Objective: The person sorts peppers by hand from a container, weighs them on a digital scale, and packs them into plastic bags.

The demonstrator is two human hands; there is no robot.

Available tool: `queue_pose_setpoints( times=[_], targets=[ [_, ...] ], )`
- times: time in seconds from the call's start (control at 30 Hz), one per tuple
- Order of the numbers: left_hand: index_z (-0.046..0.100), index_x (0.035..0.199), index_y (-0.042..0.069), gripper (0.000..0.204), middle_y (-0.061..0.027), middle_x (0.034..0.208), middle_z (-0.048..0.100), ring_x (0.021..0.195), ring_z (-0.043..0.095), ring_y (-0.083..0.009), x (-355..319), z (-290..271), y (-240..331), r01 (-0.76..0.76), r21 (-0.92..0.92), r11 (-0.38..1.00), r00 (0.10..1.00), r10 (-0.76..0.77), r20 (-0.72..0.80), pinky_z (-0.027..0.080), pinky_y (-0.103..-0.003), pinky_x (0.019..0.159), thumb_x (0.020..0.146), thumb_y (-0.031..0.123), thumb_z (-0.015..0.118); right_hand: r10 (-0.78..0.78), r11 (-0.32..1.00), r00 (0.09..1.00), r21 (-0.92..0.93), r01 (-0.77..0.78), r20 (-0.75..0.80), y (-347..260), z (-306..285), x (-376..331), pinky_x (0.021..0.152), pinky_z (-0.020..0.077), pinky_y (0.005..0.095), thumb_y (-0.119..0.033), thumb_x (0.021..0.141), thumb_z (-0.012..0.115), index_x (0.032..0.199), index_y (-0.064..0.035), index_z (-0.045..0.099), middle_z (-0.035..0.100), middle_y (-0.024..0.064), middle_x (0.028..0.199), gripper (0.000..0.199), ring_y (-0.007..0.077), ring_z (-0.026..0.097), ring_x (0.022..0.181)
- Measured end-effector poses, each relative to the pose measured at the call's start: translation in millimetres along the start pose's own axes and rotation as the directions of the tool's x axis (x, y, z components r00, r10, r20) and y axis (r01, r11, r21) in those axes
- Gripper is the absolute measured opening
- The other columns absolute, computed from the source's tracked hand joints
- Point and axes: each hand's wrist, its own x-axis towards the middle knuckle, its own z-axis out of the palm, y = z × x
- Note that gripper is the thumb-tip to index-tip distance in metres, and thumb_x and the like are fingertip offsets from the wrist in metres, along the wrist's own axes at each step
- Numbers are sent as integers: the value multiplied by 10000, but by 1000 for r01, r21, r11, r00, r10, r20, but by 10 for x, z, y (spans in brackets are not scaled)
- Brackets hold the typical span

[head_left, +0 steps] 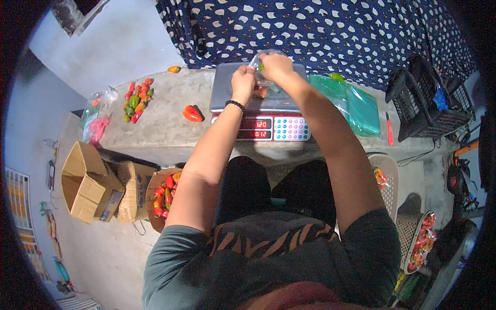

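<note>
A clear plastic bag (257, 60) is on the grey pan (222, 85) of a digital scale, with something reddish in its lower part. My left hand (243, 81), closed, pinches the near left side of the bag's mouth. At the top of the bag is my right hand (277, 65), its fingers curled down and film showing around them. A bit of a green pepper (262, 66) shows at those fingertips; the rest is hidden. The scale's red front panel (258, 128) has lit digits and a keypad. Left of it lies a single red pepper (192, 113).
Farther left are a pile of red and green peppers (137, 101) and a pink bag (98, 128). Green plastic bags (356, 106) and a red-handled cutter (389, 129) lie right, beside black crates (421, 106). Below stand cardboard boxes (85, 181) and a beige basket (388, 201).
</note>
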Motion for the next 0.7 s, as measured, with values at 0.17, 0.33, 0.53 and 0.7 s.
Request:
queue_pose_setpoints(
  times=[0.17, 0.33, 0.53, 0.7],
  targets=[
    [505, 740, 57, 190, 10, 590, 450, 498, 456, -104, 88, -1, -114, -24, -55, 998, 1000, 25, 1, 426, -279, 420, 876, 187, 483, -57, 982, 992, -176, 75, 109, 19, 232, -2, 815, 469, 398, -190, 718, 612, 959, -74, 634, 532, 184, 1112, 269, 321, 569, 976],
    [529, 778, 48, 190, -5, 631, 459, 522, 472, -123, 2, 6, -116, 47, -131, 990, 996, -37, 80, 427, -277, 411, 880, 203, 486, -46, 990, 965, -119, 79, 259, 73, 129, 57, 802, 471, 379, -136, 722, 558, 907, 17, 642, 571, 199, 1051, 254, 320, 582, 940],
    [545, 852, 49, 228, -39, 714, 491, 613, 507, -149, 27, -41, -7, 255, -312, 915, 963, -212, 165, 477, -287, 442, 890, 262, 474, -64, 985, 997, 157, 69, -41, 390, -226, 81, 721, 486, 434, -167, 660, 622, 851, -77, 657, 616, 185, 912, 214, 323, 610, 840],
    [544, 926, 81, 265, -33, 744, 544, 669, 540, -176, 153, -184, -192, 446, -392, 805, 891, -360, 275, 495, -345, 560, 914, 311, 413, 22, 1000, 975, -13, -26, -223, 199, -180, -272, 749, 487, 425, -250, 654, 668, 1106, -105, 534, 478, 175, 1143, 493, 365, 522, 1009]
  ],
)
